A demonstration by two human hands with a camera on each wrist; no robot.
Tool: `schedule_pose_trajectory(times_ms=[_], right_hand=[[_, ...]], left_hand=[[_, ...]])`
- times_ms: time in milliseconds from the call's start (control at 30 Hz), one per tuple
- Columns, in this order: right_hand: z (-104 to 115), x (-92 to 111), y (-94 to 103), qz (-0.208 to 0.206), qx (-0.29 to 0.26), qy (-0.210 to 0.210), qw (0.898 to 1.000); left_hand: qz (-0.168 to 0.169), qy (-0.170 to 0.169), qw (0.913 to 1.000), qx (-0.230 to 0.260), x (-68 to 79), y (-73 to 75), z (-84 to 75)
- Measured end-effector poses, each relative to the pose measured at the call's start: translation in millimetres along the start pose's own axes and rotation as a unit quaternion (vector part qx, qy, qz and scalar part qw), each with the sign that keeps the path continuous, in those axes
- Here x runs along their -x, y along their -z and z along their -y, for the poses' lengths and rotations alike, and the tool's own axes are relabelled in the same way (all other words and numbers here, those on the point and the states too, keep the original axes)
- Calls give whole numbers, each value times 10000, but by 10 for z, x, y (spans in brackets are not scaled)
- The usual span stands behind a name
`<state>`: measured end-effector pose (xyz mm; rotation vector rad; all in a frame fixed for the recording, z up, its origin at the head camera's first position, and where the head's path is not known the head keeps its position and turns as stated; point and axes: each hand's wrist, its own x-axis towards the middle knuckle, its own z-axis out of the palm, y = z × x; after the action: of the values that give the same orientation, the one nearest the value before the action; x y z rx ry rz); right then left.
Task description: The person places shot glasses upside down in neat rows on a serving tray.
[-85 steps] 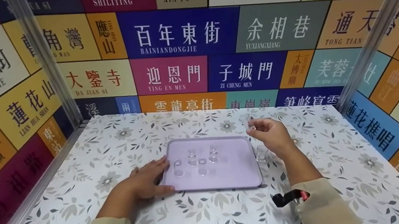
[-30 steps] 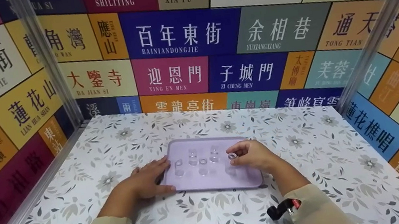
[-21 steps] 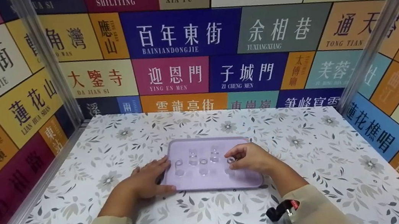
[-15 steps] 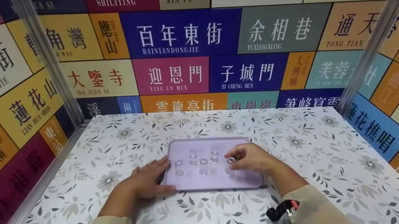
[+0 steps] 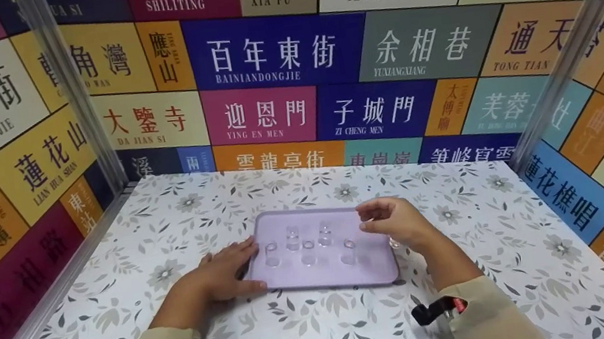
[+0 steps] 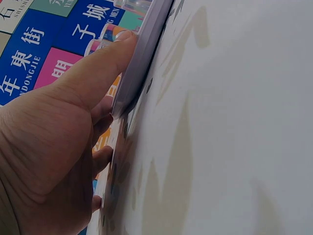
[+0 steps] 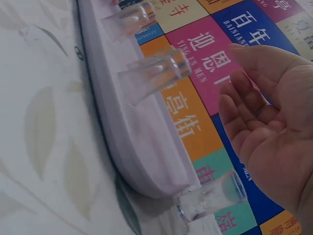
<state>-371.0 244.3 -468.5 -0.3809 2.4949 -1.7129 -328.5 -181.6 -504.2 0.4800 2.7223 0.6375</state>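
Observation:
A lilac tray (image 5: pixel 373 268) lies on the table, with several small clear shot glasses standing on it. The rightmost glass on it (image 5: pixel 347 253) stands alone, nearest my right hand (image 5: pixel 400 225). That hand hovers over the tray's right edge, fingers loosely bent and holding nothing. Just outside this edge, one more clear shot glass (image 7: pixel 212 198) shows in the right wrist view; in the head view my right hand mostly hides it. My left hand (image 5: pixel 225 273) rests at the tray's left end, fingers extended, its thumb (image 6: pixel 105 61) against the near rim.
The table (image 5: pixel 311 331) has a white cover with grey leaves and flowers. Panels with coloured street-name signs (image 5: pixel 274 50) close in the back and both sides. A clear corner post (image 5: pixel 76 94) rises at the left, another (image 5: pixel 561 53) at the right.
My right hand carried a shot glass from behind the tray's right corner and stood it on the tray's right part. It then let go and drew up and right. My left hand stayed put.

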Motion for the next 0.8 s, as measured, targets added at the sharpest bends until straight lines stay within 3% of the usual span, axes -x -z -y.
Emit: schedule_pose_trajectory(times_ms=[200, 500, 800], right_hand=[[-56, 66, 336, -473, -70, 16, 9989], [-199, 195, 586, -526, 24, -191, 9984], [-324, 319, 732, -332, 102, -274, 9990]], left_hand=[[27, 32, 10000, 7, -9, -3, 1], [23, 48, 10000, -3, 3, 8, 7], [-22, 50, 10000, 25, 2, 1, -6]])
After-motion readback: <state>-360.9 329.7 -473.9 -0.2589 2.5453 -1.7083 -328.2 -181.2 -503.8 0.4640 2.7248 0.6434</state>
